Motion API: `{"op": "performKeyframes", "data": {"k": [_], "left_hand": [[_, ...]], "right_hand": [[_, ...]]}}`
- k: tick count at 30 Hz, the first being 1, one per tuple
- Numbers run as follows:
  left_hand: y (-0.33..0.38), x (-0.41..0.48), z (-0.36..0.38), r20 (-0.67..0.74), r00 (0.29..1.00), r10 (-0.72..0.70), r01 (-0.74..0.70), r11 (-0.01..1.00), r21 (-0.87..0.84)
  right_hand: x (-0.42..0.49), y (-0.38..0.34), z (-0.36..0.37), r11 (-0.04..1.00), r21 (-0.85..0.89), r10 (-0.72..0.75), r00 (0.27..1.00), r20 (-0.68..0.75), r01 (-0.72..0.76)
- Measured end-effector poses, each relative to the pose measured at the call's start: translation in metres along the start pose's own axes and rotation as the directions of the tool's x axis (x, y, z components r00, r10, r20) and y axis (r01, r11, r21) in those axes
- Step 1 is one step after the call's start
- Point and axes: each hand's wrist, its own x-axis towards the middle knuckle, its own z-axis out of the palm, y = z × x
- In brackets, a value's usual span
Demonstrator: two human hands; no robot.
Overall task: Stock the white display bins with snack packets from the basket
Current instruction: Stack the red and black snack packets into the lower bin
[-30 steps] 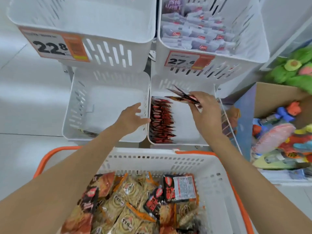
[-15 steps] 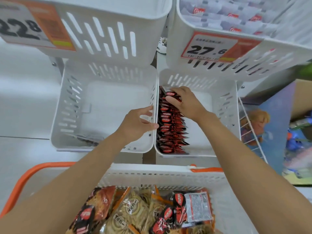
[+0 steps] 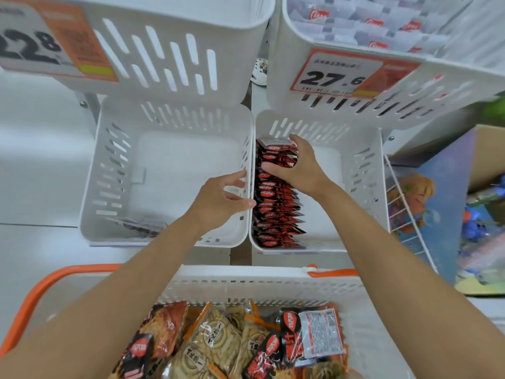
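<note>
Red packets (image 3: 276,209) fill one side of the right bin (image 3: 363,187), the right hand (image 3: 297,166) gripping the rearmost few. The left hand (image 3: 218,199) rests, empty and loose, on the neighbouring bin (image 3: 109,173) (nearly bare); the basket (image 3: 246,280) holds plenty.

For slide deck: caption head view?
Right hand grips red snack packets in white slotted plastic bin; left hand at rim.
</note>
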Motion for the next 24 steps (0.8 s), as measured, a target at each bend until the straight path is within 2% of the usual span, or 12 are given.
{"op": "performKeyframes", "data": {"k": [4, 8, 11, 14, 17, 20, 22, 24], "left_hand": [[0.001, 0.0, -0.001, -0.003, 1.0, 0.004, -0.004, 1.0, 0.007], [0.002, 0.0, 0.0, -0.01, 1.0, 0.0, 0.001, 1.0, 0.026], [0.006, -0.001, 0.0, -0.009, 1.0, 0.005, -0.004, 0.994, 0.111], [0.015, -0.012, 0.002, -0.083, 0.997, 0.011, 0.008, 0.972, 0.233], [0.027, -0.044, 0.007, -0.151, 0.987, 0.049, -0.007, 0.964, 0.266], [0.036, -0.095, 0.01, -0.119, 0.988, 0.103, -0.072, 0.968, 0.241], [0.035, -0.136, 0.013, -0.105, 0.988, 0.111, -0.089, 0.976, 0.198], [0.027, -0.175, 0.016, -0.115, 0.989, 0.094, -0.076, 0.986, 0.151]], "right_hand": [[-0.009, -0.001, 0.01, 0.993, -0.078, -0.088, 0.996, -0.017, 0.086], [-0.009, 0.001, 0.013, 0.996, -0.05, -0.068, 0.998, -0.008, 0.068], [-0.014, -0.001, 0.012, 0.996, -0.069, -0.059, 0.998, 0.02, 0.06], [-0.034, -0.008, 0.011, 0.988, -0.147, -0.049, 0.996, -0.07, 0.038], [-0.078, -0.021, 0.007, 0.966, -0.236, -0.158, 0.965, -0.207, 0.108], [-0.144, -0.038, 0.003, 0.961, -0.195, -0.252, 0.909, -0.333, 0.196], [-0.194, -0.047, 0.005, 0.955, -0.192, -0.283, 0.892, -0.353, 0.227], [-0.24, -0.046, 0.01, 0.96, -0.184, -0.258, 0.919, -0.298, 0.21]]}}
